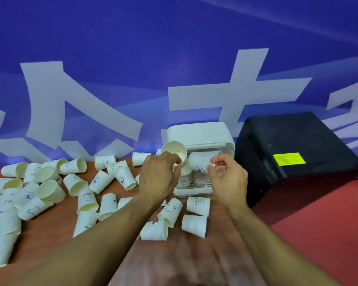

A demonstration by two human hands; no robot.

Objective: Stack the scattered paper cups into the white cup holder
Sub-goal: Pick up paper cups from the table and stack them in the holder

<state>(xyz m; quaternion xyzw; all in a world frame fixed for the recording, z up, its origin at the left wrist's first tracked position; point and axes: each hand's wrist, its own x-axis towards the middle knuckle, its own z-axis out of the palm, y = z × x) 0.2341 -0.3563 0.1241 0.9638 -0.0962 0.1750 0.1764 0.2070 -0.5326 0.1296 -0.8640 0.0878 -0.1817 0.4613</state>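
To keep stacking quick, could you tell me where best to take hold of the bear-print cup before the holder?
Take the bear-print cup across its side wall, from above: it lies on its side, mouth toward the near side, so the wall lies exposed.

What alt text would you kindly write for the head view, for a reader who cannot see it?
A person's left hand grips a tilted paper cup and the right hand pinches a second cup, both at a white cup holder with stacks inside. Many loose cups lie across the brown table.
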